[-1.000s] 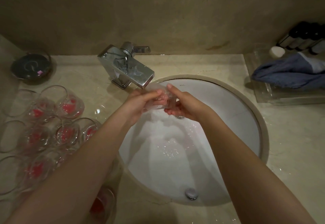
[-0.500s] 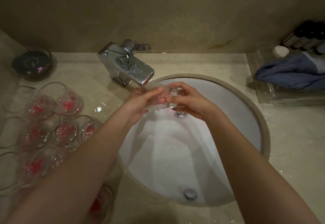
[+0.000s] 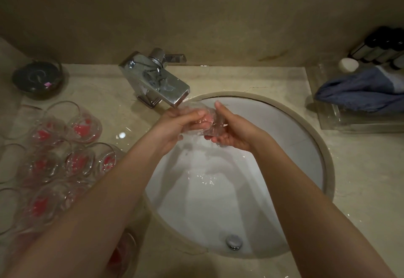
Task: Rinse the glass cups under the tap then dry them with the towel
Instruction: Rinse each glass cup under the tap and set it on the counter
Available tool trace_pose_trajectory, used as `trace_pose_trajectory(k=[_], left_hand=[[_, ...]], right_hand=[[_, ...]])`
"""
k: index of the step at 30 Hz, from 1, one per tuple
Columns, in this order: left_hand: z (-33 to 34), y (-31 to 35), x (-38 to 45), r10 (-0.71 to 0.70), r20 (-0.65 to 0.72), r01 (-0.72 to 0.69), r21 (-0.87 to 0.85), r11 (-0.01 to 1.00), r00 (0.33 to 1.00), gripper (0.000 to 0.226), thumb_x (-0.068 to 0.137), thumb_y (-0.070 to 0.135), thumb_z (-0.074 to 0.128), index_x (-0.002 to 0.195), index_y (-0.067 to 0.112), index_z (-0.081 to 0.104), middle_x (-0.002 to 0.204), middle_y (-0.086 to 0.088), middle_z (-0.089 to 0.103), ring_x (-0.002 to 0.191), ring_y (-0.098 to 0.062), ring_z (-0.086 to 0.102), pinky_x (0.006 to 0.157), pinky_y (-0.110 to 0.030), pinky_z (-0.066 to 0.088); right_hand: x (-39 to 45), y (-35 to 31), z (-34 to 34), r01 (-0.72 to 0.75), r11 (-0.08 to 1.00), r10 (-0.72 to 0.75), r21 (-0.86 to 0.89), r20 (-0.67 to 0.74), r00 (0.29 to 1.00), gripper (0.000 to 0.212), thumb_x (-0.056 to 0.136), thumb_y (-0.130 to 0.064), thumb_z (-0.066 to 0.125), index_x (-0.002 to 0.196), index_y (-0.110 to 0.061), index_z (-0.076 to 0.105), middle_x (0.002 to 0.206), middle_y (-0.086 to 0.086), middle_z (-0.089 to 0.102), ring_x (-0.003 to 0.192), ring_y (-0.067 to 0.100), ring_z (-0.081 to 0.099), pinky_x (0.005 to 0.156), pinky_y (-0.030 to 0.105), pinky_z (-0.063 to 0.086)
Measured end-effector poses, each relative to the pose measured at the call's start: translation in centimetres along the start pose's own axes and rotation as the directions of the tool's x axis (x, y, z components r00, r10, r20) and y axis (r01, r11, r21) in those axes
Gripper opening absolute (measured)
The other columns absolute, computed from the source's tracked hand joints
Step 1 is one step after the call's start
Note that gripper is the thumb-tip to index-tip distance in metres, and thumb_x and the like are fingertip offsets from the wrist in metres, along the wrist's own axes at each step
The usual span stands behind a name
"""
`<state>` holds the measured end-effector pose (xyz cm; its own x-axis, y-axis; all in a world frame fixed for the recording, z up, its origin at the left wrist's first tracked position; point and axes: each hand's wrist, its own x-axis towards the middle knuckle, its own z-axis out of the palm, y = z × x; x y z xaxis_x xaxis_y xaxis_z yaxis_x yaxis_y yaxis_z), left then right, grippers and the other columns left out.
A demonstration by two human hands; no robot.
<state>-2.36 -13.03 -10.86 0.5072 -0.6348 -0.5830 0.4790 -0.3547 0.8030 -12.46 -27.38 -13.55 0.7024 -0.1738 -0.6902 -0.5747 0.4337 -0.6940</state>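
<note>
my left hand (image 3: 175, 124): fingers curled round the small clear glass cup with a pink-red base (image 3: 204, 122), gripping its left side
my right hand (image 3: 234, 132): fingers curled round the same cup from the right, thumb up over its far edge, fingertips under it
cup in hand: lying tilted between both palms, right under the spout, water running over it and my fingers
square chrome tap (image 3: 157, 79): just beyond my left knuckles, spout end nearly touching the cup
round white sink basin (image 3: 295, 146): directly below both hands, water splashing under them, metal drain plug (image 3: 234, 241) back toward my body
other clear glass cups with pink-red bases (image 3: 65, 146): cluster on the counter well off to the left of my left forearm, some touching; exact count unclear
blue-grey towel (image 3: 360, 89): far right of my right hand, bunched on a clear tray (image 3: 349, 124)
dark round glass dish (image 3: 38, 79): far left, beyond the cups
dark bottles (image 3: 380, 48): behind the towel, blurry
beige stone counter (image 3: 360, 179): wet patches near the basin rim
</note>
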Motion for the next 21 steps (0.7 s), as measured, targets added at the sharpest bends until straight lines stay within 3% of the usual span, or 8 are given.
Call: trace_pose_trajectory(k=[3, 5, 8, 10, 14, 17, 19, 21], left_hand=[[-0.1, -0.1, 0.1, -0.028, -0.017, 0.028, -0.019, 0.999, 0.999, 0.017, 0.087, 0.030, 0.068, 0.101, 0.021, 0.069, 0.089, 0.010, 0.076, 0.080, -0.004, 0.072, 0.098, -0.050, 0.029], [-0.2, -0.2, 0.2, -0.039, -0.028, 0.038, -0.052, 0.998, 0.999, 0.016, 0.088, 0.028, 0.068, 0.102, 0.021, 0.067, 0.090, 0.011, 0.076, 0.080, -0.004, 0.072, 0.094, -0.049, 0.032], [-0.3, -0.4, 0.1, -0.034, -0.005, 0.034, -0.046, 0.998, 0.999, 0.005, 0.089, 0.024, 0.067, 0.094, 0.023, 0.068, 0.082, 0.013, 0.076, 0.076, -0.002, 0.072, 0.095, -0.046, 0.032], [-0.2, -0.5, -0.1, -0.033, 0.026, 0.033, -0.005, 0.999, 0.999, 0.006, 0.089, 0.024, 0.066, 0.094, 0.023, 0.070, 0.082, 0.013, 0.076, 0.079, 0.000, 0.072, 0.099, -0.047, 0.029], [-0.5, -0.9, 0.0, -0.030, -0.013, 0.029, -0.042, 0.999, 0.999, 0.008, 0.092, 0.026, 0.063, 0.089, 0.022, 0.070, 0.082, 0.012, 0.076, 0.076, -0.001, 0.072, 0.098, -0.048, 0.026], [-0.8, -1.0, 0.1, -0.017, -0.008, 0.017, -0.052, 0.999, 1.000, 0.007, 0.093, 0.025, 0.062, 0.094, 0.020, 0.068, 0.084, 0.012, 0.076, 0.077, -0.001, 0.072, 0.089, -0.039, 0.031], [-0.8, -1.0, 0.1, 0.008, 0.005, -0.007, -0.048, 0.999, 1.000, 0.008, 0.093, 0.021, 0.062, 0.096, 0.017, 0.069, 0.082, 0.010, 0.076, 0.075, -0.002, 0.072, 0.079, -0.032, 0.040], [-0.8, -1.1, 0.1, 0.022, 0.026, -0.022, -0.022, 1.000, 0.999, 0.008, 0.092, 0.020, 0.062, 0.094, 0.018, 0.070, 0.082, 0.009, 0.076, 0.077, -0.003, 0.072, 0.084, -0.032, 0.041]], right_hand=[[0.2, 0.5, -0.1, 0.095, 0.995, -0.095, -0.011, -0.014, 0.995, 0.031, 0.091, -0.031, 0.066, 0.114, -0.010, 0.063, 0.093, 0.011, 0.067, 0.070, 0.021, 0.068, 0.058, 0.020, 0.052], [0.3, 0.7, -0.2, 0.171, 0.985, -0.171, -0.014, -0.018, 0.985, 0.035, 0.085, -0.016, 0.072, 0.118, -0.016, 0.060, 0.104, 0.009, 0.068, 0.082, 0.026, 0.071, 0.064, 0.024, 0.054], [0.1, 0.8, -0.1, 0.085, 0.996, -0.086, 0.041, 0.027, 0.996, 0.050, 0.081, -0.041, 0.069, 0.121, -0.013, 0.062, 0.112, 0.013, 0.069, 0.090, 0.031, 0.072, 0.077, 0.031, 0.059], [-0.1, 0.7, 0.2, -0.023, 0.999, 0.023, 0.046, 0.018, 1.000, 0.065, 0.080, -0.061, 0.058, 0.114, -0.006, 0.065, 0.102, 0.018, 0.068, 0.079, 0.029, 0.073, 0.067, 0.028, 0.059], [0.3, 1.3, 0.2, 0.076, 0.997, -0.076, -0.009, 0.016, 0.997, 0.031, 0.092, -0.030, 0.065, 0.115, -0.010, 0.062, 0.096, 0.010, 0.067, 0.074, 0.022, 0.070, 0.066, 0.023, 0.054], [0.3, 1.4, -0.2, 0.154, 0.987, -0.156, 0.047, 0.042, 0.987, 0.035, 0.084, -0.008, 0.072, 0.115, -0.018, 0.059, 0.104, 0.003, 0.068, 0.084, 0.024, 0.071, 0.070, 0.025, 0.055], [-0.1, 1.1, 0.0, 0.076, 0.991, -0.086, 0.107, 0.094, 0.992, 0.037, 0.081, -0.025, 0.071, 0.115, -0.013, 0.062, 0.110, 0.013, 0.068, 0.089, 0.030, 0.071, 0.075, 0.030, 0.059], [-0.3, 0.6, 0.3, -0.016, 0.995, 0.010, 0.095, 0.065, 0.998, 0.049, 0.083, -0.045, 0.064, 0.112, -0.005, 0.066, 0.103, 0.021, 0.067, 0.083, 0.032, 0.072, 0.071, 0.031, 0.061]])
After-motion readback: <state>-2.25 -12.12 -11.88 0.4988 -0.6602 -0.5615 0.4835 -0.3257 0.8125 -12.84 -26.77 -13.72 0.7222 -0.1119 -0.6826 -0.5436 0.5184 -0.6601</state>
